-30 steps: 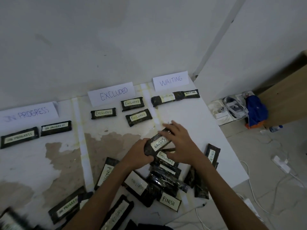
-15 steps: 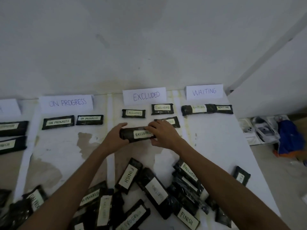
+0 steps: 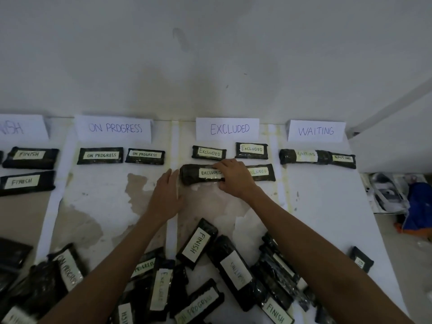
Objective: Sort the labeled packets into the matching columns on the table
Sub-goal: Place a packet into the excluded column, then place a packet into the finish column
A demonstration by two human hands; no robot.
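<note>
A black packet labelled EXCLUDED [image 3: 192, 176] lies on the table in the EXCLUDED column, below the paper sign EXCLUDED [image 3: 228, 129]. My right hand [image 3: 236, 177] grips its right end, fingers over the top edge and thumb at the lower edge. My left hand [image 3: 166, 191] lies with straight fingers against the packet's left end. Three other EXCLUDED packets sit around it: one [image 3: 209, 152] above, one [image 3: 251, 150] above right, and one [image 3: 263, 172] partly hidden behind my right hand. A pile of mixed labelled packets [image 3: 196, 244] covers the near table.
Signs ON PROGRESS [image 3: 114, 128], WAITING [image 3: 316, 131] and a cut-off FINISH sign [image 3: 21, 127] head the other columns, each with two packets. A lone packet [image 3: 361, 259] lies near the table's right edge. On the floor to the right are a blue object [image 3: 419, 204] and white devices.
Both hands carried the EXCLUDED packet from the near pile up into the EXCLUDED column and set it on the table. My left hand let go and now lies flat at its end.
</note>
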